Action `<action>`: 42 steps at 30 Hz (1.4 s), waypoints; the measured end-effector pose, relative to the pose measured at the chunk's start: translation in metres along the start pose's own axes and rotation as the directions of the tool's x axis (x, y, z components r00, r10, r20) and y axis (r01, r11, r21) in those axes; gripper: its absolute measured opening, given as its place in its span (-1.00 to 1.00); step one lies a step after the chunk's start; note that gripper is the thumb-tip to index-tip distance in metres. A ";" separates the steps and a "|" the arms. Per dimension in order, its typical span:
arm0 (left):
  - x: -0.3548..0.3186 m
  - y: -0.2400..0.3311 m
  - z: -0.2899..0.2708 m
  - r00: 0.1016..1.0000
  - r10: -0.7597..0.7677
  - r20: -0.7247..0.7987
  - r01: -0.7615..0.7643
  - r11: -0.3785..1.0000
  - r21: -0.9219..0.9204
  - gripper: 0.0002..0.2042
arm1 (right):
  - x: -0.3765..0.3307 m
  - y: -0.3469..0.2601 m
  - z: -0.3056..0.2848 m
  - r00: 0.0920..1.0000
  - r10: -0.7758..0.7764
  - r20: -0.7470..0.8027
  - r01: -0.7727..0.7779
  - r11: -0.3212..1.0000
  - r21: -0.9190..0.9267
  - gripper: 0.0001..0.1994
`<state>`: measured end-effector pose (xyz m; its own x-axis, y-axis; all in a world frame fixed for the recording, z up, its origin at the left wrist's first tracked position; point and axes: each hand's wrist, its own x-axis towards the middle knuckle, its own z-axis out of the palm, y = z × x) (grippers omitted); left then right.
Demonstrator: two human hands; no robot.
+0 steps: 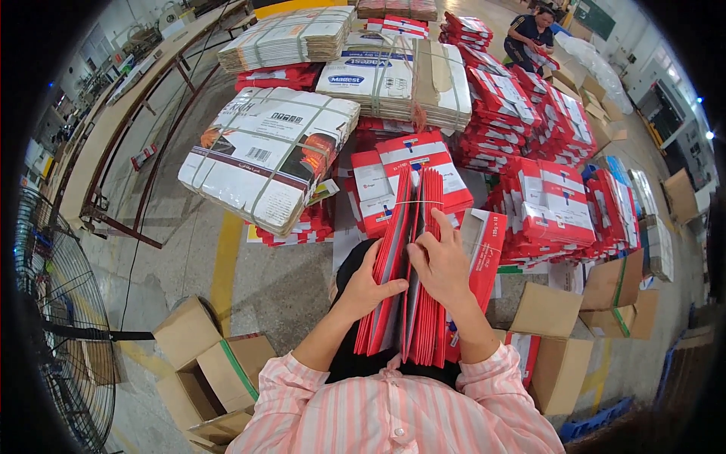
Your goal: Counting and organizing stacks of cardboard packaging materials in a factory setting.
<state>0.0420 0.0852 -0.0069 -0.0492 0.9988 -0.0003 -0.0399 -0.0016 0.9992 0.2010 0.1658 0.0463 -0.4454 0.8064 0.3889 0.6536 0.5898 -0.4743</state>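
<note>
A bundle of flat, folded red cartons [429,318] stands on edge over my lap, parted by a dark gap down its middle. Around its far end runs a thin pale band [420,202]. My left hand [367,291] is closed on the bundle's left side, its thumb lying across the near face. On the other side, my right hand [442,268] is closed on the right part, with the thumb at the gap and the index finger reaching up near the band. Beyond the bundle lies a pile of red and white flat cartons [446,178].
Strapped white carton stacks [265,144] stand ahead to the left. Piles of red cartons [548,197] rise at right. Open brown boxes [189,333] [552,310] flank me. A long table [106,144] and a black fan guard [64,325] are at left. Another person [529,38] works at far right.
</note>
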 end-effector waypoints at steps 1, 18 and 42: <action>-0.001 0.000 0.000 1.000 -0.001 -0.002 0.001 1.000 0.000 -0.07 | 0.001 -0.004 -0.004 0.999 0.026 0.035 -0.025 1.000 -0.019 -0.86; 0.000 0.000 0.000 0.997 -0.062 -0.050 0.063 0.998 0.014 -0.26 | 0.002 -0.008 -0.001 1.000 0.010 0.019 -0.009 0.999 -0.040 -0.86; 0.000 -0.020 -0.012 0.980 -0.171 -0.101 0.165 0.984 -0.062 -0.49 | -0.002 -0.010 0.004 0.994 -0.010 0.105 0.020 0.996 -0.090 -0.69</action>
<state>0.0304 0.0846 -0.0272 -0.1420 0.9742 -0.1753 -0.1092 0.1606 0.9810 0.1928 0.1589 0.0473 -0.5142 0.8003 0.3084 0.6970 0.5994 -0.3936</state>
